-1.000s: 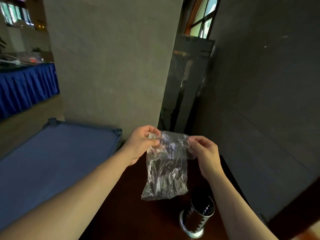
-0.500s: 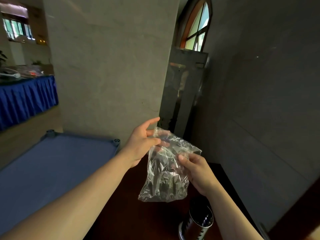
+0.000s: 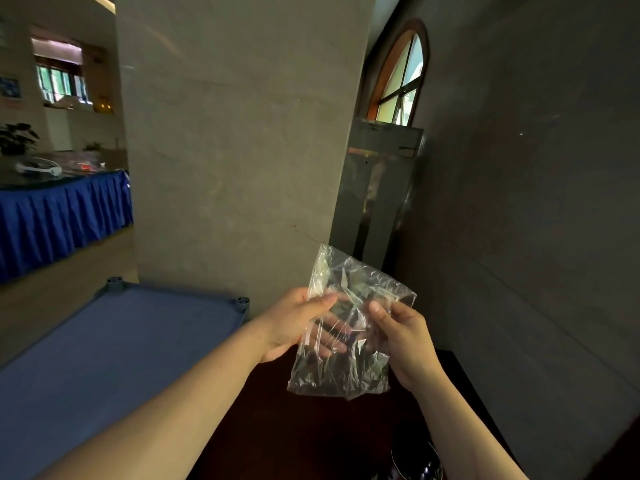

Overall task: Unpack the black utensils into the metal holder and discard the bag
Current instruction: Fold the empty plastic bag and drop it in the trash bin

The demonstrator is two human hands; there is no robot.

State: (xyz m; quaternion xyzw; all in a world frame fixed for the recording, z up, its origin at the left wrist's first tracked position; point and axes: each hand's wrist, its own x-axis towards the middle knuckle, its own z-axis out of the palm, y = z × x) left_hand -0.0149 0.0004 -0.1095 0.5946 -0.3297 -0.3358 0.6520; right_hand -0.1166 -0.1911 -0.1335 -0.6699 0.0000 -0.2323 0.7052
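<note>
A clear crinkled plastic bag (image 3: 349, 289) hangs in the air in front of me, held by both hands above a dark wooden table (image 3: 294, 427). Black utensils (image 3: 332, 379) lie dark in the bag's bottom. My left hand (image 3: 294, 323) grips the bag's left edge, thumb in front and fingers showing through the plastic. My right hand (image 3: 405, 337) pinches its right side. The metal holder (image 3: 415, 462) is only partly visible at the bottom edge, below my right forearm.
A blue plastic shelf top (image 3: 114, 348) lies to the left of the dark table. A wide stone pillar (image 3: 235, 150) stands right behind. A grey wall (image 3: 536, 220) closes the right side. A blue-skirted table (image 3: 59, 216) stands far left.
The view has tilted upward, so the holder has slid almost out of frame. My right hand rose from the bag's middle to its right side. My left fingers went behind the plastic.
</note>
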